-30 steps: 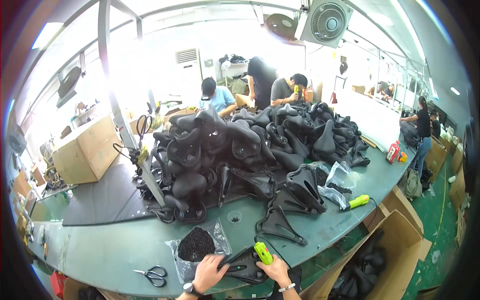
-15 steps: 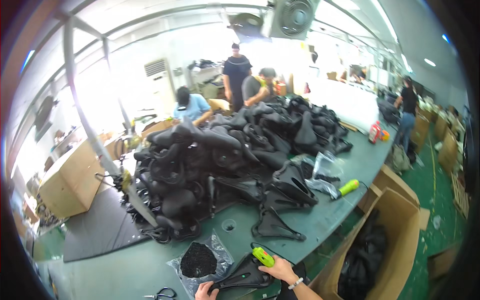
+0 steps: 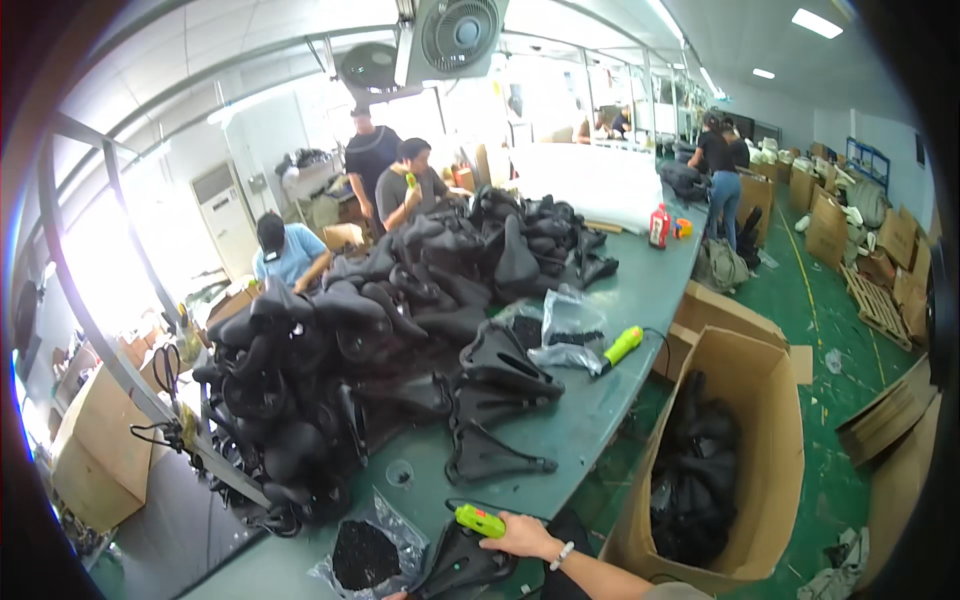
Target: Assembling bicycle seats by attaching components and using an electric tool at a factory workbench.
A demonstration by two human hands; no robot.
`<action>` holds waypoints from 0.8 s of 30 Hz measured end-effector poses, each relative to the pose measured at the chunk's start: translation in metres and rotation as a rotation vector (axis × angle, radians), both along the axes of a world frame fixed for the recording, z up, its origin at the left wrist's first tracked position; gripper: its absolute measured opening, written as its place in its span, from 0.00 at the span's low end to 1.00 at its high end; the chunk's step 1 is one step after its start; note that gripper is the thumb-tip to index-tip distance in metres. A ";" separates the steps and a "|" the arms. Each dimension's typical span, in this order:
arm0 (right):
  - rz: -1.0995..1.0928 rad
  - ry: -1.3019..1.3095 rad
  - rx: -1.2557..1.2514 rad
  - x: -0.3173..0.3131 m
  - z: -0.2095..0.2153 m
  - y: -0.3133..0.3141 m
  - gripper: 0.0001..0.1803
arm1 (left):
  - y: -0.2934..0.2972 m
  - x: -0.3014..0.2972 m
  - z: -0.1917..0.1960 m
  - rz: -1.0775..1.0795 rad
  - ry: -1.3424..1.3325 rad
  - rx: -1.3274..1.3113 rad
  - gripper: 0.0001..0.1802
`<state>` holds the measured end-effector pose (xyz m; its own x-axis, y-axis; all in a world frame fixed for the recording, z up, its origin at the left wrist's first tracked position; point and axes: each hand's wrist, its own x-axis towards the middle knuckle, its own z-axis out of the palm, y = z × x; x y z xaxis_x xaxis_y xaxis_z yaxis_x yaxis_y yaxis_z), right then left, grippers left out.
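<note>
My right hand (image 3: 522,537) is wrapped around a lime-green electric screwdriver (image 3: 479,520) with a cord. The tool is held over a black bicycle saddle (image 3: 462,562) lying with its underside up at the table's front edge. Only a fingertip of my left hand (image 3: 396,596) shows at the lower edge, next to the saddle's narrow end; the rest of it is out of the picture. Left of the saddle, an open clear plastic bag holds a heap of small black parts (image 3: 365,555). A round clear dish (image 3: 399,473) sits just beyond.
A large pile of black saddles (image 3: 340,340) covers the green table (image 3: 605,405). A second green screwdriver (image 3: 622,348) and another plastic bag (image 3: 572,325) lie near the right edge. An open carton (image 3: 765,480) with saddles stands at my right. Several people work farther back.
The view has swung to the right, so the table and pile sit farther left. My left hand has slipped almost out of the picture. The right hand still grips the screwdriver over the saddle.
</note>
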<state>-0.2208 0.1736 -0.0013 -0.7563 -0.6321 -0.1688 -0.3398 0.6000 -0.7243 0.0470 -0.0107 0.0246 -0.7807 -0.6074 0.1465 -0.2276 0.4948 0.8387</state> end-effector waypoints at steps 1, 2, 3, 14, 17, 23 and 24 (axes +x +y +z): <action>0.018 -0.015 -0.007 -0.003 -0.002 0.000 0.46 | -0.002 -0.001 0.001 -0.008 -0.018 -0.066 0.17; 0.026 -0.017 0.035 -0.004 -0.004 -0.002 0.47 | -0.004 -0.003 0.000 -0.011 -0.018 -0.076 0.17; 0.026 -0.028 0.015 -0.005 -0.003 -0.001 0.47 | -0.004 -0.002 0.000 -0.012 -0.016 -0.087 0.17; -0.095 -0.068 0.003 0.007 0.023 0.007 0.37 | -0.023 0.005 -0.038 -0.113 0.043 -0.136 0.13; -0.244 -0.313 -0.189 0.001 0.049 0.014 0.22 | -0.026 0.005 -0.049 -0.120 0.077 -0.023 0.15; 0.019 -0.667 -1.054 0.031 0.082 0.023 0.49 | -0.020 -0.016 -0.071 -0.124 0.159 0.054 0.18; 0.067 -0.562 -1.110 0.047 0.089 0.009 0.54 | -0.017 -0.015 -0.065 -0.114 0.128 0.158 0.18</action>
<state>-0.1735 0.1825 0.0873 -0.7129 -0.6747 0.1913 0.1748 -0.4350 -0.8833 0.0320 -0.0275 -0.0403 -0.8266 -0.5398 0.1591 -0.0643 0.3715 0.9262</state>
